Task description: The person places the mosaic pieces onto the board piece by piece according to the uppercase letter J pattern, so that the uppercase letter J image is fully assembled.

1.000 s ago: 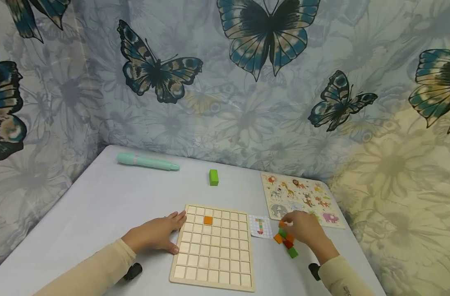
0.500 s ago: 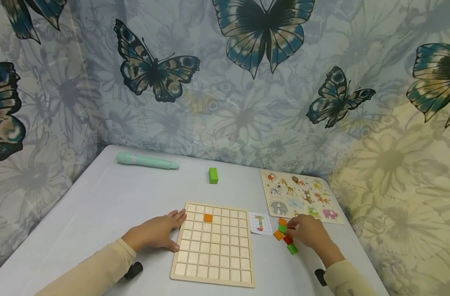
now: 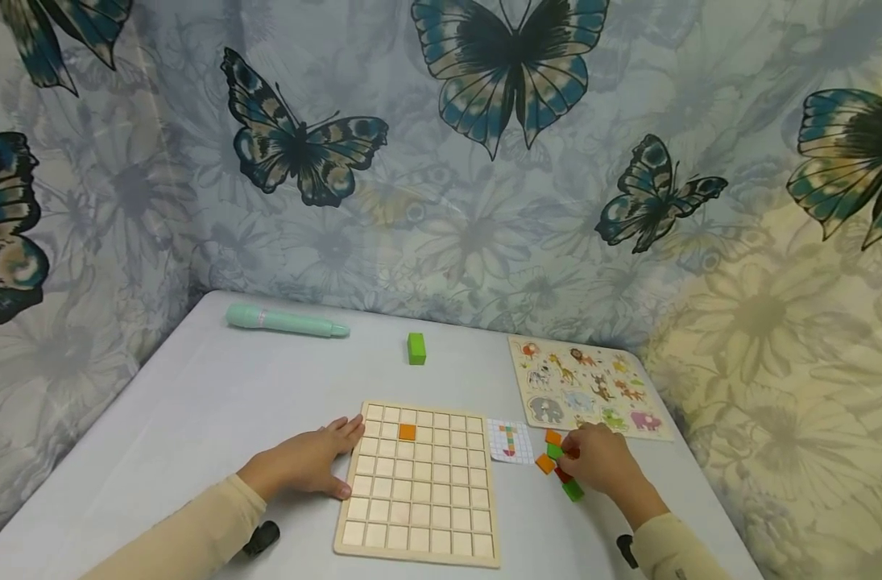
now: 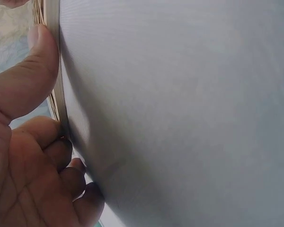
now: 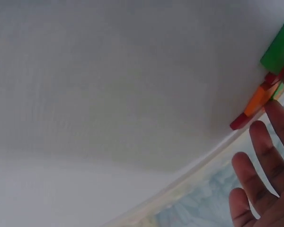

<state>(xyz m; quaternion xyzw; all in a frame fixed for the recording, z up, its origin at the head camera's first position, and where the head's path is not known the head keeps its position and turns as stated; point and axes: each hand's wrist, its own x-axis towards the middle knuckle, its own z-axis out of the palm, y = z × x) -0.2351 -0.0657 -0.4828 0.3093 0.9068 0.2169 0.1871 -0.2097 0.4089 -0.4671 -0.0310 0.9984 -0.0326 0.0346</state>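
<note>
A pale wooden grid board (image 3: 415, 491) lies on the table with one orange tile (image 3: 407, 432) in its upper rows. My left hand (image 3: 308, 461) rests along its left edge, fingertips near the top corner and thumb lower down. In the left wrist view the thumb (image 4: 38, 71) touches that edge. My right hand (image 3: 603, 461) reaches into a small pile of coloured tiles, thumb and index finger at a red tile (image 3: 573, 453). Whether they pinch it I cannot tell. Around it lie orange (image 3: 545, 464) and green (image 3: 573, 490) tiles. The right wrist view shows the other fingers (image 5: 255, 182) extended.
Right of the board lies a paper card (image 3: 511, 442) with a coloured grid pattern. Behind it is an animal puzzle board (image 3: 585, 383). A green block (image 3: 416, 349) stands at the back, and a mint-green tube (image 3: 288, 322) lies back left. Butterfly-patterned cloth (image 3: 469, 242) surrounds the table.
My right hand has shifted slightly right and down across the pile, uncovering the uppermost orange tile and covering another one. My left hand has stayed on the board's edge.
</note>
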